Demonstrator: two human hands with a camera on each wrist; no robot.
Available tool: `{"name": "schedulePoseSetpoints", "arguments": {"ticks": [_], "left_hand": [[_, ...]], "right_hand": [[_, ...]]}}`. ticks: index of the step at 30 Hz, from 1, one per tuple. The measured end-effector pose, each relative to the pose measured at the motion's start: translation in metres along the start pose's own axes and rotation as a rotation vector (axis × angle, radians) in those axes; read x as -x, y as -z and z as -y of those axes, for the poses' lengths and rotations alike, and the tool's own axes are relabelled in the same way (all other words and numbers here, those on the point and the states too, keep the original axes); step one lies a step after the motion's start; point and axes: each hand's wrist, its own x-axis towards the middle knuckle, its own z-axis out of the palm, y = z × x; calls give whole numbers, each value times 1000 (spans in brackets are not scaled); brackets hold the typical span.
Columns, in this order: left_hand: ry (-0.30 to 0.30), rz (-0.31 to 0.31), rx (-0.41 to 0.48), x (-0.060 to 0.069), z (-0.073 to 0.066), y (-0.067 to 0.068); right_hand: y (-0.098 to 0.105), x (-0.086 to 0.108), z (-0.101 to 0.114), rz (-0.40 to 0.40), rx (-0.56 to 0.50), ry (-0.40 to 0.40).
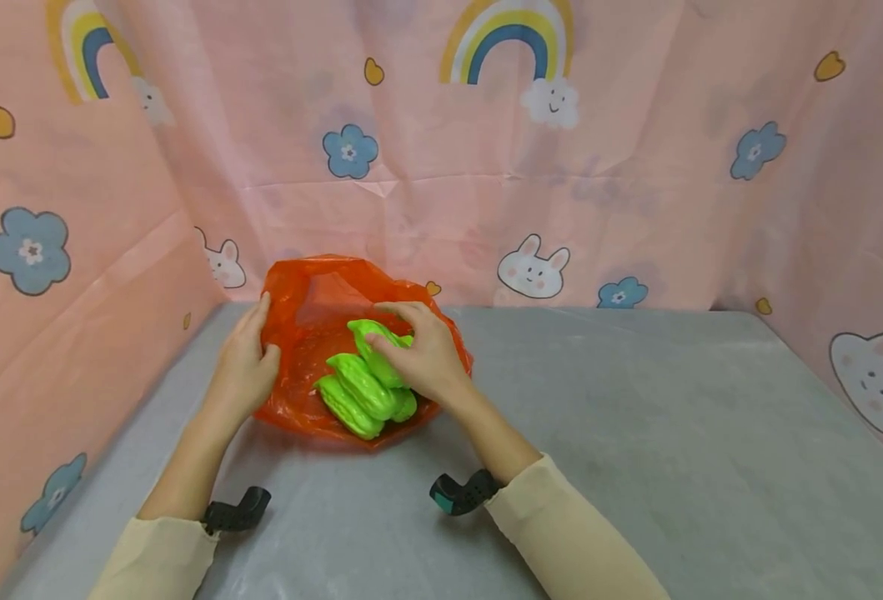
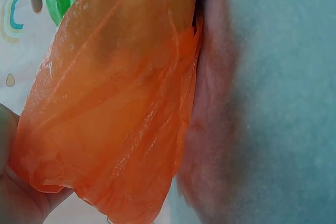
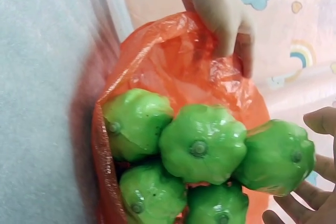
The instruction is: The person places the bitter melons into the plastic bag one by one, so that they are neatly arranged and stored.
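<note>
An orange-red plastic bag point(image 1: 306, 392) lies with its mouth facing me, and several glossy green ribbed gourds point(image 1: 351, 392) are piled inside it, toward the right. My left hand point(image 1: 244, 362) grips the bag's left rim, thumb on the inner side; in the left wrist view the thin film point(image 2: 115, 103) hides most of that hand. At the top of the pile, my right hand point(image 1: 426, 354) holds one gourd point(image 3: 275, 156) between thumb and fingers. Below it in the right wrist view, other gourds point(image 3: 202, 142) show their round stem ends.
A grey-covered table point(image 1: 636, 433) extends to the right of the bag. Behind and at both sides hangs a pink printed cloth point(image 1: 441, 208); the bag's back edge stands close to it. Both wrists carry black devices point(image 1: 465, 492).
</note>
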Motion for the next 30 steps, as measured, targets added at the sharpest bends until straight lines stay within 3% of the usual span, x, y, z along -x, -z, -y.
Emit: {"name": "schedulePoseSetpoints", "arguments": {"ticks": [12,17,30], "left_hand": [[-7,10,-3,-1,-1,0],[19,19,-10,2,3,1],[9,27,-37,2,-1,1]], "right_hand": [[20,-3,6,-52,-41,15],[30,-3,10,-60,-51,30],[74,18,-7,-55,43,11]]}}
